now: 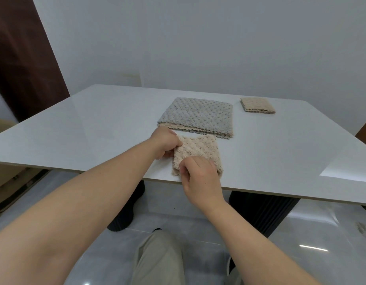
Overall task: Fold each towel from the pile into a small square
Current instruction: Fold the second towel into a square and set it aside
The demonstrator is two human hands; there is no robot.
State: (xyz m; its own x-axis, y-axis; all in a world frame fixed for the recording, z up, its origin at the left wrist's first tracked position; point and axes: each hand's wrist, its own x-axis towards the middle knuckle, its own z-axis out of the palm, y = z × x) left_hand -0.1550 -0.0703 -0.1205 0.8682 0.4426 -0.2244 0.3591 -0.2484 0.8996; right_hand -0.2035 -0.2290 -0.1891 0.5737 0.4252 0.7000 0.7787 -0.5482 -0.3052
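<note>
A beige bobbled towel (198,150), folded small, lies near the front edge of the white table (95,128). My left hand (164,141) pinches its far left edge. My right hand (199,174) pinches its near left corner and covers the towel's front part. Behind it sits the pile of unfolded towels (198,116), a grey one on top with a beige edge showing beneath. A beige folded towel square (257,105) lies at the back right.
The table's front edge runs just under my right hand. Dark ribbed table legs (264,212) stand below, on a glossy tiled floor. My trouser leg (157,258) shows at the bottom. A brown curtain (19,58) hangs at the left.
</note>
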